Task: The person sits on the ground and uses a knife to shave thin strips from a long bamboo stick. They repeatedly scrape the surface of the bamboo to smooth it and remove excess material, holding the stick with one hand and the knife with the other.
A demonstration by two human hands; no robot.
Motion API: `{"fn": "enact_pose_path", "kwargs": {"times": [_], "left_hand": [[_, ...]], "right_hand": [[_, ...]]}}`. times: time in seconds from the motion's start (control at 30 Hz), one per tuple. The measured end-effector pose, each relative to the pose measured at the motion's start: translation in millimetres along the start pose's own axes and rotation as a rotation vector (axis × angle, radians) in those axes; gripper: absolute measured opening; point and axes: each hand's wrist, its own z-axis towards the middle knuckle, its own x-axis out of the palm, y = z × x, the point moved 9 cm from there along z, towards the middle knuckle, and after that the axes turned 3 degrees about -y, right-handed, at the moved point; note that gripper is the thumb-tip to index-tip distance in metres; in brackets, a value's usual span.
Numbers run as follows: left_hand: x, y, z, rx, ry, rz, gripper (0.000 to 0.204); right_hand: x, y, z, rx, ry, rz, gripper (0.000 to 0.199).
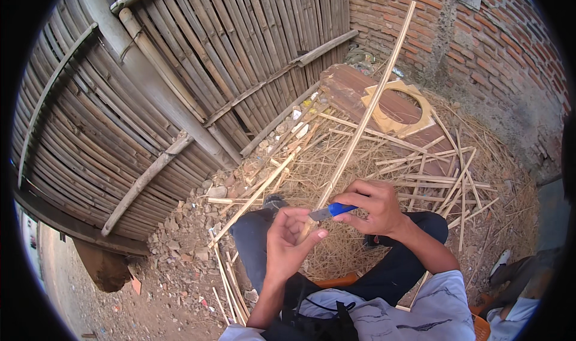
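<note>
A long pale wooden strip (373,101) slants from the far right down to my lap. Its near end is in my left hand (284,248), the fingers and thumb closed around it. My right hand (379,206) grips a knife (342,209) by its blue handle. The grey blade points left and lies against the strip, just by the left fingertips. Both hands are close together above my bent legs (255,236). The fingers of my right hand hide part of the handle.
Several cut strips (429,182) lie crossed on straw at the right, others (231,284) at the lower left. A brown board (342,89) carries a frame with a round hole (393,125). A bamboo wall (240,41), brick wall (510,35) and another person's leg (510,275) surround me.
</note>
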Motion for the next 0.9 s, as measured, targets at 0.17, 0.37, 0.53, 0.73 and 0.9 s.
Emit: {"fn": "enact_pose_path", "kwargs": {"times": [0.17,0.37,0.53,0.73,0.9], "left_hand": [[5.3,0.7,1.0,-0.014,-0.012,0.003,0.049],[3.4,7.2,1.0,-0.080,-0.061,-0.036,0.046],[5.0,6.4,3.0,-0.023,-0.108,-0.078,0.038],[5.9,-4.0,1.5,0.133,-0.177,0.011,0.032],[5.1,-2.0,1.6,0.128,-0.189,-0.013,0.031]], "right_hand": [[6.7,0.1,-10.4,0.033,-0.027,-0.028,0.031],[10.6,8.4,-15.1,0.035,-0.097,-0.003,0.034],[10.5,12.6,-14.1,0.041,-0.082,-0.016,0.036],[6.5,14.4,-12.6,0.069,-0.096,-0.033,0.034],[5.0,15.5,-10.0,0.076,-0.101,-0.048,0.032]]}}
